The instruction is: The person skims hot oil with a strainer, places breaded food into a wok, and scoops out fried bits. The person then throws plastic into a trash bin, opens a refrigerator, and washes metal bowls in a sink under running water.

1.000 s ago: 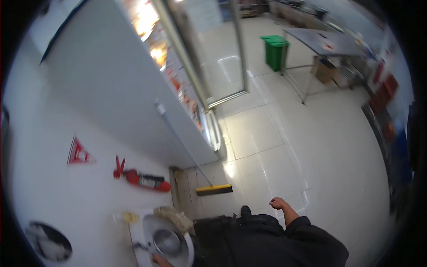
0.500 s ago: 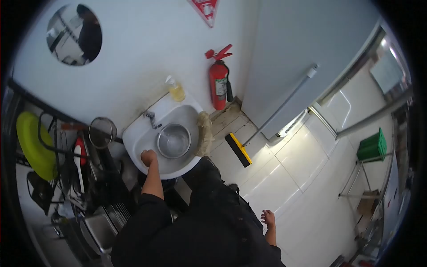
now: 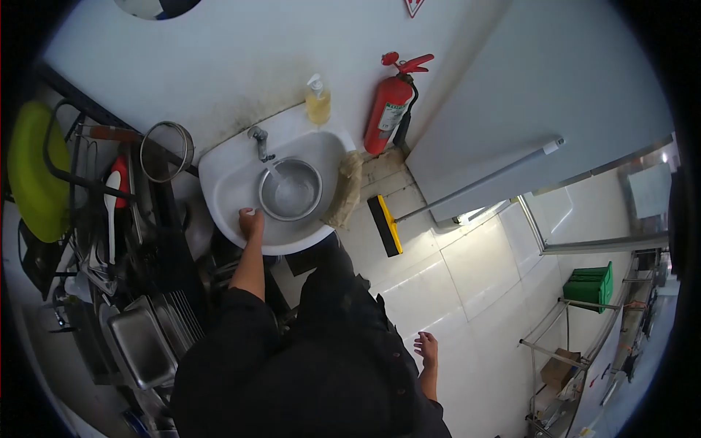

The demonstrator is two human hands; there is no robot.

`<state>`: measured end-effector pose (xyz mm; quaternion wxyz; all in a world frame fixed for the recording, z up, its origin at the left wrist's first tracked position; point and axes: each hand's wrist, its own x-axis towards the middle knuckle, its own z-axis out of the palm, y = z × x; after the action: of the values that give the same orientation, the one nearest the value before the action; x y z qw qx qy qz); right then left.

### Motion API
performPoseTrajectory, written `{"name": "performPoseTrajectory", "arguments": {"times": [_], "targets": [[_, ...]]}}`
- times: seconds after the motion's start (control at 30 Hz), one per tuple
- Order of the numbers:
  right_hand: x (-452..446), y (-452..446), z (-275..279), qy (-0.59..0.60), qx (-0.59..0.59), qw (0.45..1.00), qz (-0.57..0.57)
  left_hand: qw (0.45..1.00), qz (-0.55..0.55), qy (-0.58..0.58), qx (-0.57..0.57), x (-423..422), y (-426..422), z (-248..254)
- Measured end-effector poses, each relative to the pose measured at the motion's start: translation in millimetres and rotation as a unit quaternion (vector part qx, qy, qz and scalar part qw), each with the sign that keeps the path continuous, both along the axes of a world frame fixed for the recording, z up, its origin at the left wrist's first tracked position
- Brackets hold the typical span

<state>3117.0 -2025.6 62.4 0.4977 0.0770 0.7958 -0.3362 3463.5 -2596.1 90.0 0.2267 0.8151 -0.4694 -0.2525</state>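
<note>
My left hand point(image 3: 250, 223) is closed over the left front rim of the white sink point(image 3: 219, 191). A small pale spot shows at its fingers; I cannot make out what it is. To its right, a round metal bowl point(image 3: 290, 208) stands in the basin, with water in it. A stream runs into the bowl from the metal tap point(image 3: 260, 140). My right hand point(image 3: 426, 347) hangs low on the right, away from the sink, holding nothing, its fingers loosely apart.
A soap bottle point(image 3: 318, 106) stands on the sink's back ledge, and a tan cloth point(image 3: 345, 191) drapes its right rim. Beyond are a fire extinguisher point(image 3: 388, 109) and a yellow-black floor squeegee point(image 3: 387, 226). On the left, a rack holds a green plate point(image 3: 36, 171) and metal pans point(image 3: 142, 347).
The view has turned, so the wall mirror is mostly out of frame. My left hand stays near the sink's rim, its fingers now turned slightly. My right hand still hangs low.
</note>
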Motion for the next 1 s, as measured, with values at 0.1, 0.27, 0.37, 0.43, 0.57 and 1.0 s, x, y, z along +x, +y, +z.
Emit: {"name": "performPoseTrajectory", "arguments": {"times": [0.1,0.27,0.37,0.43,0.57,1.0], "targets": [[5,-2,6,-0.003,0.006,1.000,0.012,0.994,0.010,0.101,0.047,18,-19,-67],[11,-7,8,-0.014,0.027,0.999,-0.012,0.975,0.037,0.194,0.102,0,-19,-50],[14,-17,9,-0.026,0.025,0.999,-0.002,0.976,-0.008,0.180,0.118,1,-39,-52],[16,-22,10,-0.022,0.035,0.999,0.008,0.974,-0.025,0.181,0.132,11,-44,-59],[13,-51,10,-0.020,0.027,0.999,0.013,0.968,-0.035,0.197,0.149,6,-64,-57],[7,-498,149,0.230,-0.305,0.831,0.404,0.955,-0.064,0.093,-0.276,-49,-96,64]]}}
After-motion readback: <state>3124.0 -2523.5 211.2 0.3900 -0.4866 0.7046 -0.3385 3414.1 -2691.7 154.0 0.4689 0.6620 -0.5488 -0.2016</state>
